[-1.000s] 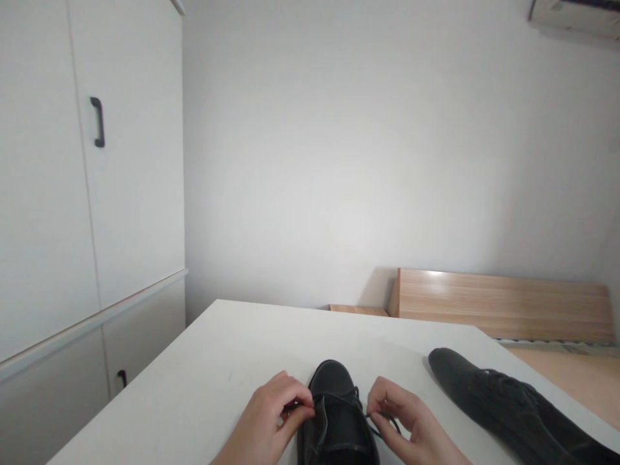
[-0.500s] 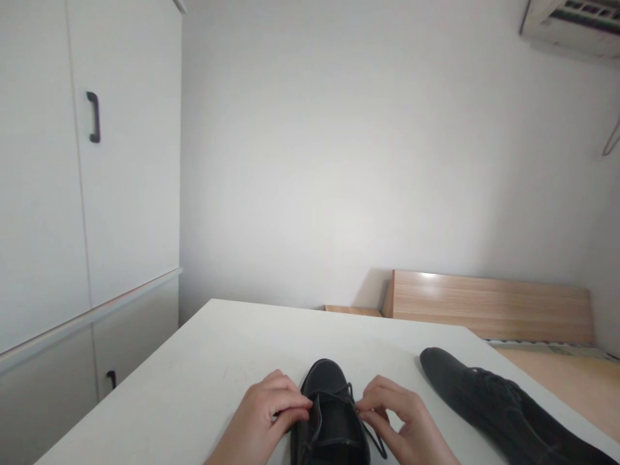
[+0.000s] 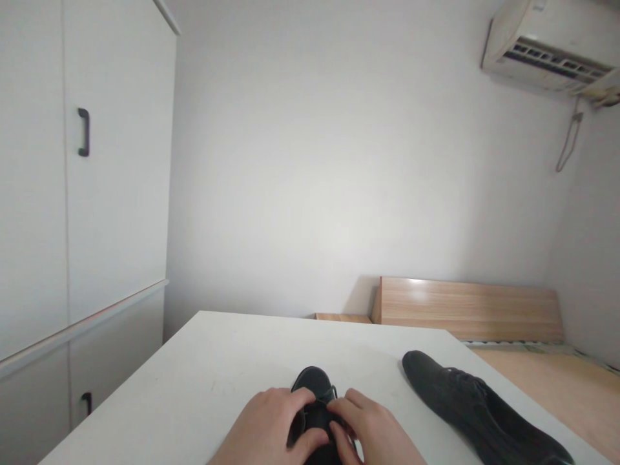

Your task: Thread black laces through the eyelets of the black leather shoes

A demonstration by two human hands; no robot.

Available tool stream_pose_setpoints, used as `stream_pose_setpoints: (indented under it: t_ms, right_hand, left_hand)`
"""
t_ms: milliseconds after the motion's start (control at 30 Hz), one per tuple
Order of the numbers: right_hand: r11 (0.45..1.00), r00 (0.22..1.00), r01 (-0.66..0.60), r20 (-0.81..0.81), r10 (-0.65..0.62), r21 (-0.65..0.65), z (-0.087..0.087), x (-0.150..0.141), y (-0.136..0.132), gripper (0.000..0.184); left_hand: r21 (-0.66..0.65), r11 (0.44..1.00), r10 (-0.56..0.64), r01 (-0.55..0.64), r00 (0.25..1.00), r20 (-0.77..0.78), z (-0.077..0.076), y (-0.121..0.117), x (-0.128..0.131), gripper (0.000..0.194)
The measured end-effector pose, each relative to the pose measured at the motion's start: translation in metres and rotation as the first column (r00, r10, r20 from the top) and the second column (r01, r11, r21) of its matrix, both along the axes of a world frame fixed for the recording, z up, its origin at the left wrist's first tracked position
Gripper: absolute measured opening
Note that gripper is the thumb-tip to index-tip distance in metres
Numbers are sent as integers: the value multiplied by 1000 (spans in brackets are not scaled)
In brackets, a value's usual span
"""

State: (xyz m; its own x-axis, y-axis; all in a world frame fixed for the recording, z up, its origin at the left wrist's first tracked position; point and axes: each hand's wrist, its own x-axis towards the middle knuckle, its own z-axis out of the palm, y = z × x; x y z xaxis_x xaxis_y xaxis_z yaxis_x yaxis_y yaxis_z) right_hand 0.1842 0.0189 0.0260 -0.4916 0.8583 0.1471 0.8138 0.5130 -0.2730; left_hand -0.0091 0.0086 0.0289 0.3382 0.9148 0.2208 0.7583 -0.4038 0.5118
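A black lace-up shoe (image 3: 312,382) stands on the white table (image 3: 203,381) at the bottom centre, toe pointing away from me. My left hand (image 3: 268,429) and my right hand (image 3: 372,429) meet over its lacing, fingers pinched together on the black laces (image 3: 330,395). Most of the shoe is hidden under the hands and cut off by the frame's lower edge. A second black shoe (image 3: 465,403) lies on the table to the right, apart from both hands.
A white wardrobe (image 3: 87,213) with dark handles stands at the left. Beyond the table a wooden bed frame (image 3: 467,310) sits against the white wall. An air conditioner (image 3: 542,48) hangs at the top right.
Both hands have come together over the middle of the shoe, from being apart at its sides. The view has tilted upward and to the right, showing more of the air conditioner.
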Motion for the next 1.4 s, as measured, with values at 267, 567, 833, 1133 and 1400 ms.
stream_pose_setpoints:
  t_ms: [267,567,833,1133,1400]
  right_hand:
    - [990,930,139,342,-133,6,27,-29,-10,45]
    - [972,991,74,-127,-46,223,20,-20,0,25]
    - [886,396,183,-857,330,425,108,-12,-7,10]
    - [883,420,24,-806,417,469,113,-28,-2,6]
    - [933,186,-301,-947,261,198,95,-26,-5,18]
  left_hand:
    - [70,995,87,-69,952,-293,7,8,16,32]
    - [149,985,112,-90,983,-143,25,3,24,25]
    - [446,845,-117,-294,712,692,118,-12,-4,10]
    - [217,961,-276,172,519,809,121,-15,22,10]
    - [203,959,-276,197,498,822,117,-19,19,9]
